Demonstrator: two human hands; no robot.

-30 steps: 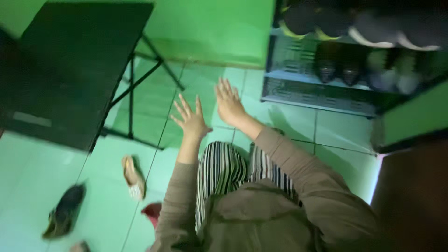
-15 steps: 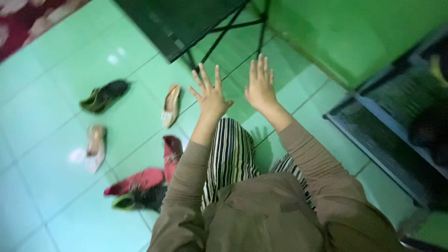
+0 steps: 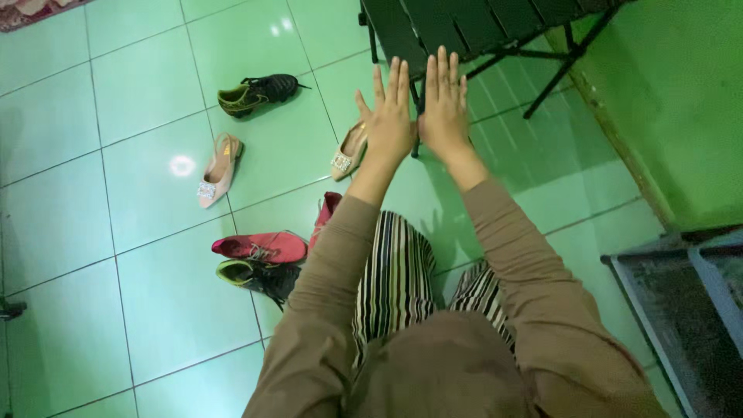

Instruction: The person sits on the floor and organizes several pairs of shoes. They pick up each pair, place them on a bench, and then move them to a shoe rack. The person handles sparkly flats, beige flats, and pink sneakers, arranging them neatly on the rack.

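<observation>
A green tiled floor (image 3: 155, 255) fills the view, with a black folding worktop (image 3: 472, 23) standing at the far edge. Shoes lie scattered singly, pairs split apart, as if kicked off: a red shoe (image 3: 259, 248), a black boot (image 3: 259, 90), and two beige flats (image 3: 219, 170). The left hand (image 3: 389, 124) and right hand (image 3: 443, 116) are held out flat side by side, each grip released and grasping nothing, hovering above the nearer beige flat (image 3: 348, 151).
</observation>
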